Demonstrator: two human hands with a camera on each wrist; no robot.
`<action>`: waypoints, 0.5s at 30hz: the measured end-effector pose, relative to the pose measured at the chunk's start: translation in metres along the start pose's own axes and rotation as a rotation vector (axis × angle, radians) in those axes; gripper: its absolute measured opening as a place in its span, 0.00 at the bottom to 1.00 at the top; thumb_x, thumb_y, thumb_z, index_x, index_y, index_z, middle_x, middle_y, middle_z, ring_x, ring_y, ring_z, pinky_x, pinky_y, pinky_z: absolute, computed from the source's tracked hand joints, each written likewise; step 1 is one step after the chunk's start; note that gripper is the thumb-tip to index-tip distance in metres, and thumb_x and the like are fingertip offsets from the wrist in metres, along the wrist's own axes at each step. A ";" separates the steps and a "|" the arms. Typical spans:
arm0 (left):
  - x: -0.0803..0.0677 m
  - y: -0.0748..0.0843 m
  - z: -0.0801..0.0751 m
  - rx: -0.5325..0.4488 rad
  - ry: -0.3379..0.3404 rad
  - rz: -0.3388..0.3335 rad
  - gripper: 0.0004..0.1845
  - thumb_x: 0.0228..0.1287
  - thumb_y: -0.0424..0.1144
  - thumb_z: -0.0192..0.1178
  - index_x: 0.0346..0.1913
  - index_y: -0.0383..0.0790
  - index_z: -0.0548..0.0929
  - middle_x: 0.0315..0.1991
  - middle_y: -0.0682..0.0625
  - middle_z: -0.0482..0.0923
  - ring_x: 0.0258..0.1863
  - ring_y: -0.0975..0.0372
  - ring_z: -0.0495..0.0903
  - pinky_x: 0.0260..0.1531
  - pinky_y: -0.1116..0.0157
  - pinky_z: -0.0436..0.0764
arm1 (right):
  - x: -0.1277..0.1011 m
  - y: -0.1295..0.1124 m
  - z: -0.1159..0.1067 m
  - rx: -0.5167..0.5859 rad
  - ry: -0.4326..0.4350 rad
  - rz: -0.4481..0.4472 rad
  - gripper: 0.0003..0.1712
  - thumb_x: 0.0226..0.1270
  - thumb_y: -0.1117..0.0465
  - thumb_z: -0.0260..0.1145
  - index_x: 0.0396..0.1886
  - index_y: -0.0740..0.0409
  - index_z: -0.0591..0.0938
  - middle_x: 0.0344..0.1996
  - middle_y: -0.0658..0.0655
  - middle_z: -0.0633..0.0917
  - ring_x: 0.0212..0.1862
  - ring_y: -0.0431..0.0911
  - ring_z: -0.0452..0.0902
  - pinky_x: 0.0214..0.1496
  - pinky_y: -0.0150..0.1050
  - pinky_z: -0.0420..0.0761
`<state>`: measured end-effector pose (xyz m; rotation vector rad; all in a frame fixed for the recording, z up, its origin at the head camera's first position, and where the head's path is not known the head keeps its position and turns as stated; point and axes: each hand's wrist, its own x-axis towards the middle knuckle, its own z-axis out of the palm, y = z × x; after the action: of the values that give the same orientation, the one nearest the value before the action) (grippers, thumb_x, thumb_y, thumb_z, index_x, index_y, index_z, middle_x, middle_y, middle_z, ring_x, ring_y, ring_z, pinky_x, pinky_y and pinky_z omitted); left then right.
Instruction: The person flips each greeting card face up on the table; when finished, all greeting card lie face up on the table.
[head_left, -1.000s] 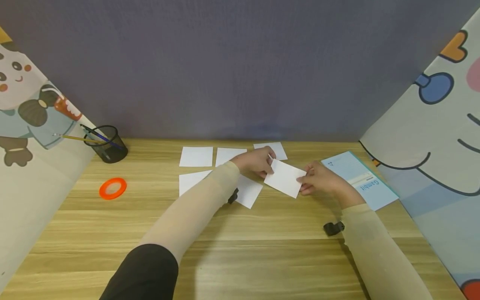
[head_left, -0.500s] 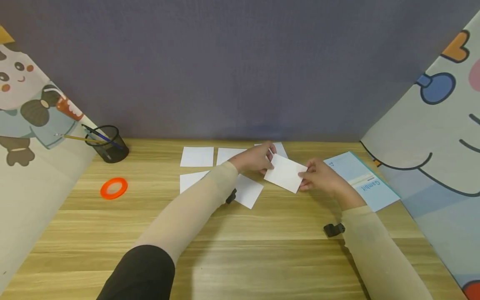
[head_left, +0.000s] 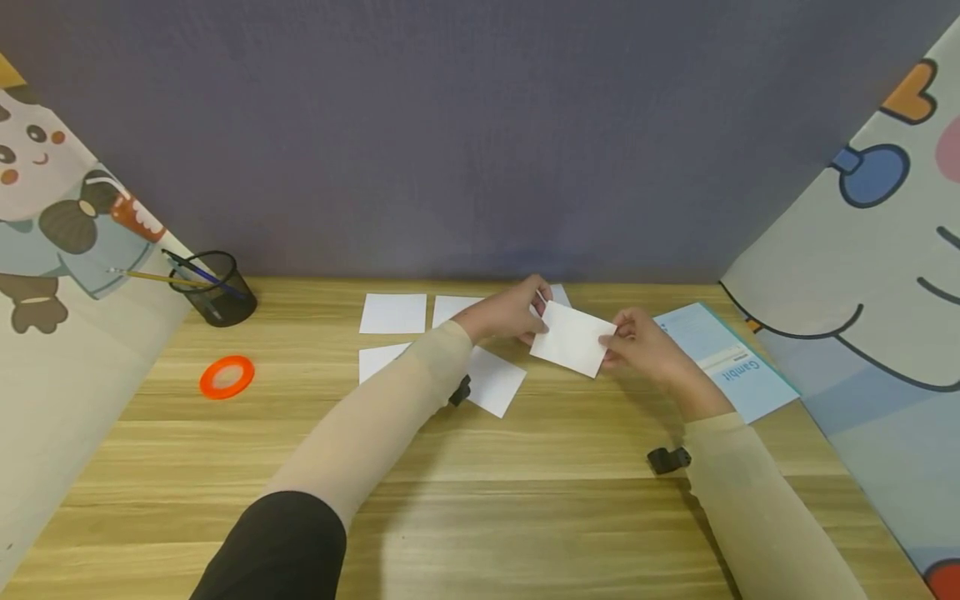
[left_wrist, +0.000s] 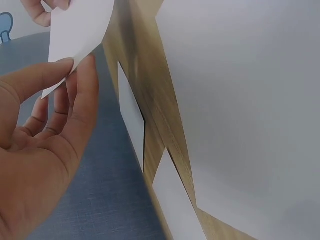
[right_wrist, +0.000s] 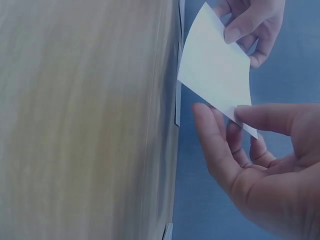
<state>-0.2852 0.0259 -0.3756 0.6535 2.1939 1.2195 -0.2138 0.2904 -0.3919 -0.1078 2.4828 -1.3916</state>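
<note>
Both hands hold one white paper card [head_left: 572,337] just above the wooden table [head_left: 480,500]. My left hand [head_left: 510,315] pinches its left edge between thumb and fingers; the left wrist view shows that pinch on the card [left_wrist: 80,35]. My right hand [head_left: 637,348] pinches the right edge, seen close in the right wrist view on the card [right_wrist: 216,67]. Several more white cards lie flat on the table: one at the back left [head_left: 392,313], one beside it [head_left: 450,308], one under my left forearm [head_left: 497,381].
A black mesh pen cup [head_left: 213,287] with pens stands at the back left, an orange tape ring [head_left: 226,377] in front of it. A light blue booklet [head_left: 723,354] lies at the right. Patterned panels flank both sides; a grey wall is behind.
The card held by both hands has risen slightly and shifted toward the back of the table, tilting more upright. Both hands moved with it.
</note>
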 end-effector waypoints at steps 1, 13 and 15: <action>0.000 0.000 0.000 -0.003 0.001 0.002 0.26 0.75 0.29 0.63 0.68 0.41 0.63 0.63 0.41 0.69 0.49 0.53 0.82 0.48 0.63 0.92 | -0.001 0.000 0.000 0.002 0.002 -0.009 0.29 0.85 0.62 0.58 0.69 0.74 0.55 0.56 0.71 0.72 0.44 0.50 0.88 0.52 0.42 0.93; -0.002 0.002 -0.001 0.009 0.044 0.057 0.25 0.74 0.28 0.64 0.64 0.42 0.64 0.60 0.43 0.70 0.47 0.55 0.83 0.48 0.60 0.93 | -0.005 -0.008 0.002 0.013 0.075 -0.049 0.28 0.86 0.61 0.57 0.70 0.71 0.56 0.58 0.70 0.71 0.47 0.55 0.86 0.56 0.50 0.93; -0.003 0.003 -0.001 0.023 0.051 0.067 0.24 0.74 0.28 0.64 0.64 0.42 0.64 0.60 0.43 0.70 0.49 0.55 0.83 0.49 0.59 0.93 | -0.005 -0.009 0.002 0.019 0.080 -0.053 0.27 0.86 0.61 0.57 0.69 0.70 0.56 0.58 0.69 0.71 0.46 0.53 0.86 0.56 0.50 0.93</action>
<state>-0.2835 0.0250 -0.3721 0.7181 2.2480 1.2591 -0.2093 0.2847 -0.3843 -0.1163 2.5476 -1.4683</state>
